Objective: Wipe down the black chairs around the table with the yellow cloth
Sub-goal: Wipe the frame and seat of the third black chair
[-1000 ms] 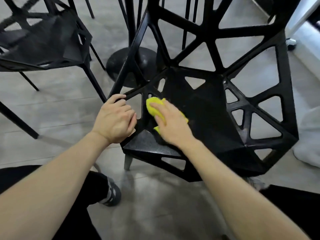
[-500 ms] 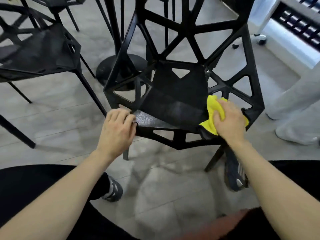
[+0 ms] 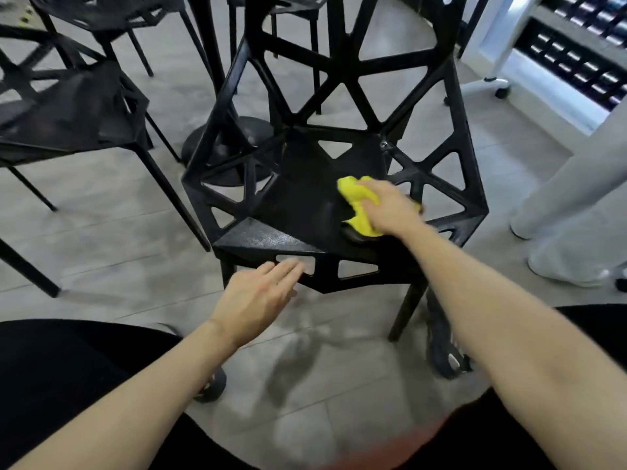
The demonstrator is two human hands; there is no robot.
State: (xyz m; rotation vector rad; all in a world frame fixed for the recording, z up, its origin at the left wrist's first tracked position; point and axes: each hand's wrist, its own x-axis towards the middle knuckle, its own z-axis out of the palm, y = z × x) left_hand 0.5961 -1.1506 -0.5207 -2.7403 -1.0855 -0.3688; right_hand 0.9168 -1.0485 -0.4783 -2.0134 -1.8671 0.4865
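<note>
The right hand (image 3: 390,206) presses the crumpled yellow cloth (image 3: 359,205) flat on the black angular plastic chair's (image 3: 298,205) seat; the left hand (image 3: 258,296) hovers released. Overlap strokes, reaching corners.

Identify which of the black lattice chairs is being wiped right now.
The nearest black lattice chair, centre frame: the right hand presses the yellow cloth on its seat. The black chair at left is untouched.
</note>
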